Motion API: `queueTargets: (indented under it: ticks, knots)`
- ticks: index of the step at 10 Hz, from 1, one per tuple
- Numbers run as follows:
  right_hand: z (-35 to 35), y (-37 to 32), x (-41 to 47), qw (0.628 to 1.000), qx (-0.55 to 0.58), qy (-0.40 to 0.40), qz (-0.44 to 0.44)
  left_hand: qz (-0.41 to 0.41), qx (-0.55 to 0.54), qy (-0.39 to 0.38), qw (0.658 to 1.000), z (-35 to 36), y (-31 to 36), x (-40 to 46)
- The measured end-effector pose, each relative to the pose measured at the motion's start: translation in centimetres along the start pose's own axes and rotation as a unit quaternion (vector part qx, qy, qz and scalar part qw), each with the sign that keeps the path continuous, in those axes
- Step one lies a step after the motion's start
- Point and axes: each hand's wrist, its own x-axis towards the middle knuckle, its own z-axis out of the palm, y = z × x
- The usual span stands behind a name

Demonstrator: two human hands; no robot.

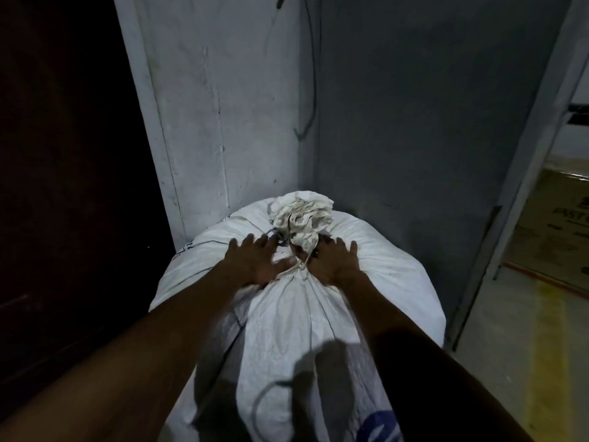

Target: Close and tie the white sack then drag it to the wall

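Up against the corner of the grey wall (398, 122) sits the white sack (287, 314), neck bunched and bound with cord (298, 266), and the risk now is that knot slipping or the woven cloth tearing if the bundle gets shoved hard by its top. Left hand (255, 266) and right hand (333, 263) lie flat, fingers spread, pressing the sack's crown either side of the tied neck, gripping nothing, the sack directly beneath both palms.
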Motion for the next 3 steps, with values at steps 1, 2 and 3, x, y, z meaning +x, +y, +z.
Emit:
queueTargets:
  ticks: [1,2,3]
  knots:
    - [-2.7,-0.4,-1.7,0.974,0.209,0.083,0.007,-0.005,-0.137,0.089,0.987,-2.8,1.3,-1.4]
    - [-6.5,-0.9,-3.5,0.932,0.349,0.077,-0.066,0.028,-0.180,0.120,0.976,-6.7,2.7,-2.8]
    - [-12.1,-1.6,-4.6,0.937,0.333,0.076,-0.074,-0.005,-0.177,0.107,0.978,-12.1,3.8,-4.3]
